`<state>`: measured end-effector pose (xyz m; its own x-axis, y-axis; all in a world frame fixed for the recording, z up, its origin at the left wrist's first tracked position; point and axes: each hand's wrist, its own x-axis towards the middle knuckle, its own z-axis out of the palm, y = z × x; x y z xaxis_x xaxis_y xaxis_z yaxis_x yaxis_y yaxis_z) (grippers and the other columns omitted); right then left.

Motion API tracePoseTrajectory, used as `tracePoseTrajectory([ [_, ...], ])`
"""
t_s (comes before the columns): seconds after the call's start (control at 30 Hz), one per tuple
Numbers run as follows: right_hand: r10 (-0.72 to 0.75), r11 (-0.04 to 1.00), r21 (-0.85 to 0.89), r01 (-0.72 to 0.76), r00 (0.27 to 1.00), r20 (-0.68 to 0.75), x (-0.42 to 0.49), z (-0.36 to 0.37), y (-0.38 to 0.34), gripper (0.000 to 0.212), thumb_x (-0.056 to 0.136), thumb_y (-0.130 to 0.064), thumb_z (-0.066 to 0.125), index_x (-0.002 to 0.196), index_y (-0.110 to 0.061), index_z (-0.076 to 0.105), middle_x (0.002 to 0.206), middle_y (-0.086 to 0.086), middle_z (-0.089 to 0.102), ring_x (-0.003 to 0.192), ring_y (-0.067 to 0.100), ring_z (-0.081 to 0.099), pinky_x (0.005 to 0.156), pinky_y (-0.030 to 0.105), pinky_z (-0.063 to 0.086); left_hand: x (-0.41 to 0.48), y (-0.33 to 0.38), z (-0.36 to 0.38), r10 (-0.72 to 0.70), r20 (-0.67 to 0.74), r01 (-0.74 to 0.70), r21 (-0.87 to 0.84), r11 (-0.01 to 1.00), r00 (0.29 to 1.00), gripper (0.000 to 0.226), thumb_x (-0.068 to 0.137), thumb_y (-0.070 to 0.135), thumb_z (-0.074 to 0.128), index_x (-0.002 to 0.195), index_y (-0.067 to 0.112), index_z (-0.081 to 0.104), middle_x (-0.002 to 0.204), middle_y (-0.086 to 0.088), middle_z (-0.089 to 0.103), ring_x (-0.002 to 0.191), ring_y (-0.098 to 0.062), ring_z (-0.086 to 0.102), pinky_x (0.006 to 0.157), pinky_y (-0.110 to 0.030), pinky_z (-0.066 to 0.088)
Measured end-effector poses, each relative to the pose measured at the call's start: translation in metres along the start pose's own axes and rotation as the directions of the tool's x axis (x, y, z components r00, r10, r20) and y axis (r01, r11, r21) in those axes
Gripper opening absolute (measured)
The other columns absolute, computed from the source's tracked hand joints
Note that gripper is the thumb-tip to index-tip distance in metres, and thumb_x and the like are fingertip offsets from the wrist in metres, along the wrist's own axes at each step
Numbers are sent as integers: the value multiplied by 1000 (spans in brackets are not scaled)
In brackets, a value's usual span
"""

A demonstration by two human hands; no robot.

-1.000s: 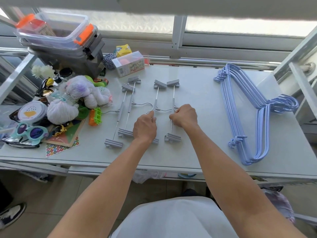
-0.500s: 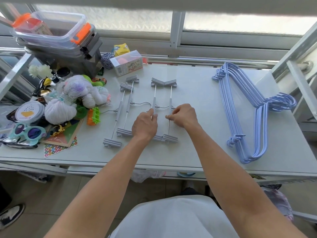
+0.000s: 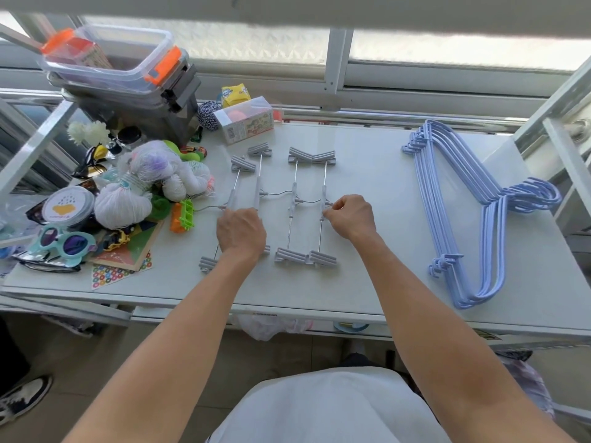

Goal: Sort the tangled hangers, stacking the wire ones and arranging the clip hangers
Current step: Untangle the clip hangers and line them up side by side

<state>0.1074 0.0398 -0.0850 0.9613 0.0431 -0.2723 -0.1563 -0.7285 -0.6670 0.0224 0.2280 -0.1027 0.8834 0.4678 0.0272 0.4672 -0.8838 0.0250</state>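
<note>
Starting at the near left of the worktop [image 3: 367,282], we see a round tin [image 3: 67,207] with its lid on, so its contents are hidden. Farther back stands a small clear box [image 3: 246,123] with something orange-pink showing through it. At the far left a clear tub [image 3: 108,59] with orange latches sits on top of stacked grey bins [image 3: 140,100], and a red and orange pack shows through its wall.

Around these, near to far, lie a sticker sheet [image 3: 105,276], teal sunglasses [image 3: 62,241], an orange and green plastic toy [image 3: 182,215] and white yarn balls [image 3: 123,206]. Beyond them, by the window rail, are a ball of blue-and-white twine [image 3: 209,111] and a yellow packet [image 3: 235,94]. This pile crowds the left side, and the leftmost hanger's hook wire reaches right up to the toy.

Four grey clip hangers [image 3: 293,199] lie side by side in the middle of the worktop, with their bars running near to far. The blue wire hangers [image 3: 534,195] lie stacked at the right, well apart, with their hooks pointing right.

Both bare arms reach in from the near edge. Our left hand [image 3: 241,233] lies knuckles-up over the two left hangers with its fingers curled down, and we cannot tell whether it grips them. Our right hand [image 3: 351,215] pinches the rightmost clip hanger [image 3: 323,187] at mid-bar, where the hook wire joins.
</note>
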Motion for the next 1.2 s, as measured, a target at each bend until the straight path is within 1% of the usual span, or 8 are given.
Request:
tracePoseTrajectory([
  [0.17,-9,1000,-19,10,1000,6,-2,7,-1,7,78,-22,67,79,-15,69,82,3,69,92,23,63,67,23,43,-7,13,4,32,31,-24,-242,970,999,27,96,25,47,92,9,68,97,-16,69,92,-38,65,72,-37,48],
  [0.5,-2,1000,-15,2,999,-40,-1,7,0,13,79,-19,64,84,-10,71,86,6,70,80,19,57,65,22,38,-8,4,10,41,11,-35,-330,943,999,23,93,25,51,84,8,64,91,-18,68,86,-40,62,66,-35,44],
  [0.7,-7,1000,-20,7,1000,-29,0,7,0,11,80,-19,64,84,-11,70,82,4,67,81,19,56,66,22,39,-11,4,12,18,2,-16,-384,923,1000,26,92,25,49,92,7,68,88,-16,70,84,-39,63,68,-36,47],
  [0.8,-9,1000,-21,9,1000,-23,0,6,0,11,79,-19,64,82,-10,70,79,3,65,80,20,57,66,22,39,-15,6,7,-6,-96,-31,-381,924,995,36,95,30,43,85,7,69,86,-15,66,83,-37,60,68,-36,44],
  [0.87,-5,1000,-19,5,1000,-16,1,6,0,12,79,-19,64,82,-9,71,78,4,66,80,21,58,66,23,40,-12,-1,0,-114,-203,49,-298,953,972,31,94,29,43,94,10,68,97,-13,64,94,-34,55,76,-39,40],
  [0.9,0,1000,-16,0,1000,-12,1,6,0,13,78,-19,64,81,-8,71,77,4,67,79,21,58,65,23,41,-9,-7,-3,-188,-190,135,-260,956,964,28,93,29,44,103,12,65,107,-13,62,101,-33,51,81,-41,38],
  [1.0,7,1000,-10,-7,1000,-3,0,6,0,14,77,-19,64,78,-7,71,74,5,66,76,22,60,63,22,40,1,-30,-6,-330,51,334,-183,925,943,37,93,32,48,122,10,53,127,-16,54,119,-34,46,93,-45,38],
  [1.2,7,1000,-11,-7,1000,19,-1,5,-3,16,76,-17,64,61,-15,58,63,0,57,70,22,54,55,24,37,6,-44,-3,-259,81,268,-435,860,962,23,92,22,56,107,7,67,106,-18,67,101,-38,61,83,-39,48],
])
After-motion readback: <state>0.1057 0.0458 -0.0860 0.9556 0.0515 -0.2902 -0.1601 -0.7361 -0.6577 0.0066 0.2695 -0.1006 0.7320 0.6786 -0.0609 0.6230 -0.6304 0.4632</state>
